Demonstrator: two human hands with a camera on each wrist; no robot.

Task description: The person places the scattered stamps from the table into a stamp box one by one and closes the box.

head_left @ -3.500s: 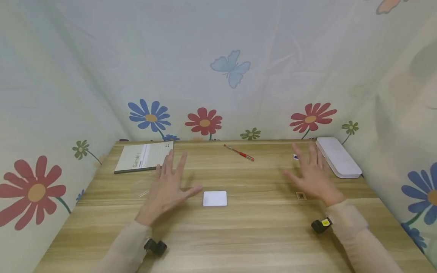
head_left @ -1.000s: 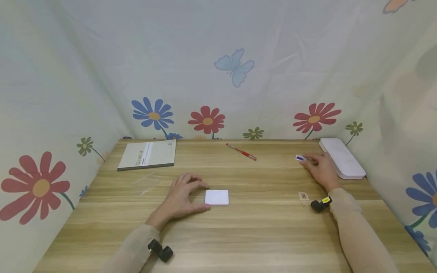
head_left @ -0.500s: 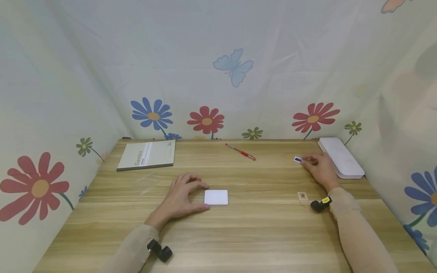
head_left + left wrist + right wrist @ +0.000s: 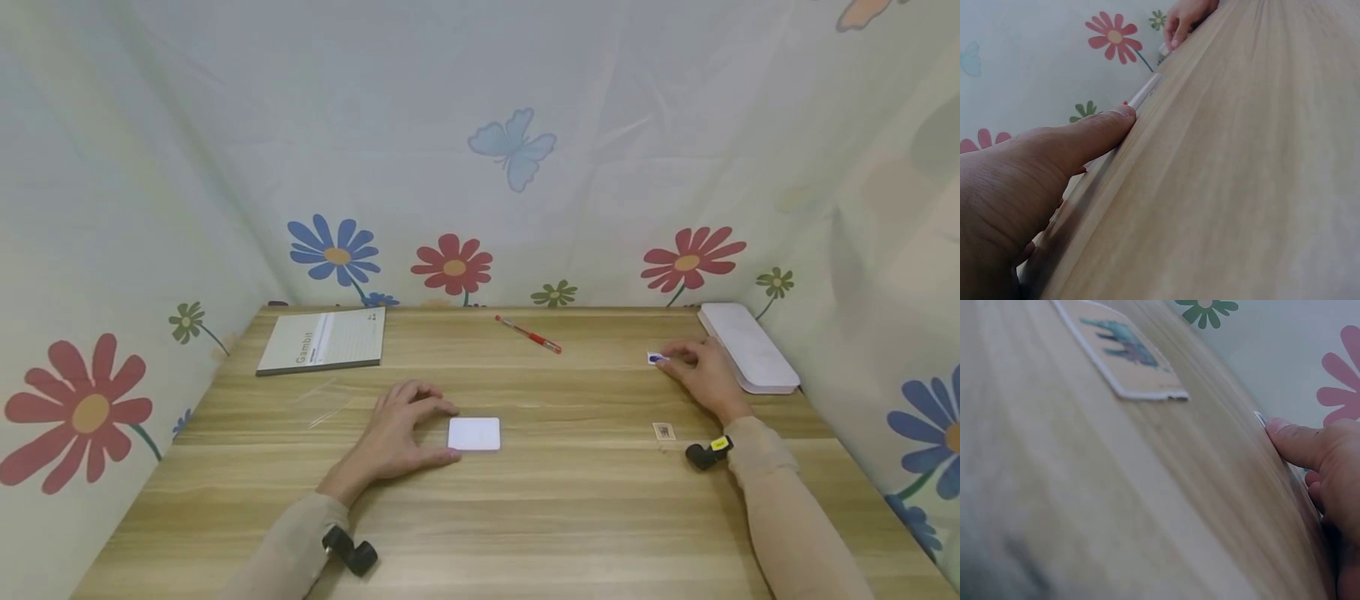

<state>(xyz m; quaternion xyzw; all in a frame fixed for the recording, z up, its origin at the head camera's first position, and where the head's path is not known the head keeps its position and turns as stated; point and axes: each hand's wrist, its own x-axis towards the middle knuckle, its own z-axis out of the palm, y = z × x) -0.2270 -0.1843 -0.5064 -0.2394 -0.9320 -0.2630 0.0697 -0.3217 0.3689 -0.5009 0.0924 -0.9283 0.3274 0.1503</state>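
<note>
Stamp with a blue print (image 4: 653,358) lies right of centre in the head view, at the left tip of the right hand (image 4: 707,377), whose thumb and finger pinch its right edge; its long axis is partly covered. A white slab (image 4: 476,433) lies just below centre on the bench (image 4: 540,525), down and left of the stamp, long axis left to right. The left hand (image 4: 397,435) is nearer it, thumb and forefinger apart at its left corners; whether they grip cannot be told.

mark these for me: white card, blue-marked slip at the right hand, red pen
White card (image 4: 474,434): head view, middle of its top face.
Blue-marked slip (image 4: 654,358): head view, uncovered part of its face.
Red pen (image 4: 529,335): head view, middle of the barrel.
</note>
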